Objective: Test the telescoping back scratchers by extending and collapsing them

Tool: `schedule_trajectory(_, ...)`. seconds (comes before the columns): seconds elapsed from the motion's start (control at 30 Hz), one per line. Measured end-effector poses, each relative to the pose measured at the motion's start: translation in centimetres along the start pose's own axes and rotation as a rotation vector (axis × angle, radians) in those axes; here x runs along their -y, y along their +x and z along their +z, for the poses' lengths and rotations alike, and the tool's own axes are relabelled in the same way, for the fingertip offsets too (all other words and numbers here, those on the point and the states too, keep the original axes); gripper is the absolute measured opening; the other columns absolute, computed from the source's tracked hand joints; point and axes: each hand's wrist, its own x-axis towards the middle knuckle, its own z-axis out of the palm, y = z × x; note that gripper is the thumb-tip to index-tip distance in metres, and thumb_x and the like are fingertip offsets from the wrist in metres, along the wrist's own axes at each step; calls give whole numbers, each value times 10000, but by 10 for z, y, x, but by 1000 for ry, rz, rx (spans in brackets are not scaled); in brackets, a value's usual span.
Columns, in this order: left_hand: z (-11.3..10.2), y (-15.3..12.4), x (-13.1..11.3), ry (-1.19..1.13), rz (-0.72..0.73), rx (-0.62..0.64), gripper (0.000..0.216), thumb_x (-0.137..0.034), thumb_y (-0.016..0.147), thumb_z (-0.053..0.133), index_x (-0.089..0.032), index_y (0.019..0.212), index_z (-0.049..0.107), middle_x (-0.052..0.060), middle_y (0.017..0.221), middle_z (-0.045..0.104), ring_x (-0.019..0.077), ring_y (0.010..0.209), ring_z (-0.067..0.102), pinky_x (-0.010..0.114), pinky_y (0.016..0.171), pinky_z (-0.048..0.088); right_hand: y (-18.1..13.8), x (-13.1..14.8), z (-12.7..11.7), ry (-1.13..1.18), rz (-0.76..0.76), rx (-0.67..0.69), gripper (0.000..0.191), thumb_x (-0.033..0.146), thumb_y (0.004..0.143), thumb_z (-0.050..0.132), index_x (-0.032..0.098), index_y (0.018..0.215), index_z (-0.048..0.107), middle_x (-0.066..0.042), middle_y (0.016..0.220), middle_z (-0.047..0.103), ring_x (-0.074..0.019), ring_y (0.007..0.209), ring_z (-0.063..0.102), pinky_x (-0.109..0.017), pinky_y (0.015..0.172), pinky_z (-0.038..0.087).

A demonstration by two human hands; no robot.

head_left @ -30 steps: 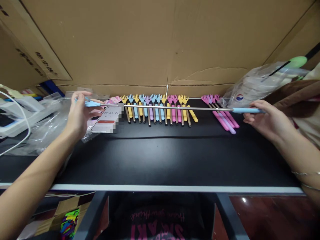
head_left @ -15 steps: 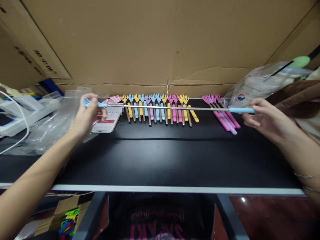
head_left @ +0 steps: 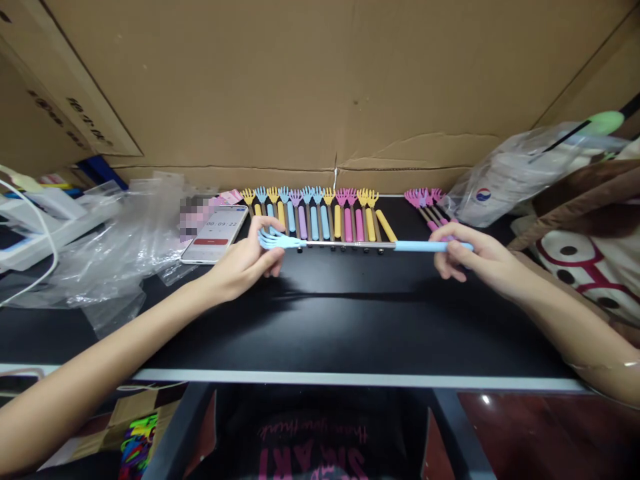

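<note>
At left center, a phone (head_left: pixel 216 233) lies on the black tabletop (head_left: pixel 320 320). The left hand (head_left: pixel 247 260) has its grip pinching the claw end of a blue back scratcher (head_left: pixel 350 245), held level across mid-frame before a row of scratchers (head_left: pixel 315 217). The right hand (head_left: pixel 475 257) has its grip closed on the blue handle.

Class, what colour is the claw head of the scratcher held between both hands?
Light blue scratcher, head view.

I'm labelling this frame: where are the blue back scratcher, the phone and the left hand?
blue back scratcher (head_left: pixel 430 246), head view, on its blue handle.
phone (head_left: pixel 216 233), head view, on its screen.
left hand (head_left: pixel 243 262), head view, back of hand.
</note>
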Motion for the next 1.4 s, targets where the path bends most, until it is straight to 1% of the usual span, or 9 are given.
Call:
schedule_trajectory(0.17,13,8,-19,159,-13,62,260,-356,908,381,-220,1123,325,-49,636,637,182,576,614,302,632,426,3,5,15,-86,-7,130,358,541,928,481,194,980,554,8,586,599,-92,440,461,-242,441,362)
schedule_trajectory(0.43,10,11,-25,262,51,-61,291,-389,899,416,-223,1137,391,-57,621,625,176,527,601,279,579,390,5,12,19,-240,-60,70,369,542,936,454,207,970,604,15,595,557,-102,465,475,-247,457,377)
schedule_trajectory(0.6,14,12,-22,406,82,-148,256,-374,883,516,-238,1098,491,-48,671,629,162,566,609,248,546,358,6,14,19,-613,-161,-11,301,486,935,466,230,967,622,-19,739,662,-146,582,571,-281,559,412)
schedule_trajectory(0.77,20,8,-25,477,194,-183,208,-371,887,534,-233,1042,531,10,946,697,162,759,649,240,603,416,9,25,42,-970,-291,-23,235,440,939,474,245,994,594,-11,736,691,-151,582,590,-266,535,327)
schedule_trajectory(0.9,15,6,-28,525,257,-229,202,-369,888,526,-215,1018,549,21,928,684,167,782,629,253,642,436,20,40,59,-1121,-410,10,243,379,967,392,231,916,579,-34,713,691,-165,597,601,-284,515,257)
schedule_trajectory(1.0,6,7,-33,667,305,-291,176,-350,893,526,-217,998,573,35,934,674,196,862,615,282,687,443,30,47,63,-1166,-412,1,209,299,937,379,238,901,575,-34,707,678,-165,580,576,-292,506,226)
schedule_trajectory(1.1,2,13,-38,855,393,-275,185,-314,922,484,-213,1027,598,63,1005,675,236,964,597,332,757,442,38,54,65,-1203,-392,-61,231,237,898,372,226,923,602,-49,690,662,-177,566,551,-299,507,206)
schedule_trajectory(1.27,9,29,-45,1046,500,-194,242,-207,985,387,-197,998,628,45,819,678,209,799,596,341,701,396,46,68,73,-1256,-407,-94,319,333,963,340,199,943,629,-72,677,665,-182,572,563,-298,503,178)
schedule_trajectory(1.4,18,40,-49,1101,602,-236,253,-178,995,405,-186,861,620,17,698,641,176,695,575,312,602,331,48,72,78,-1311,-407,-54,330,386,990,351,197,925,614,-46,655,659,-160,574,578,-273,502,173)
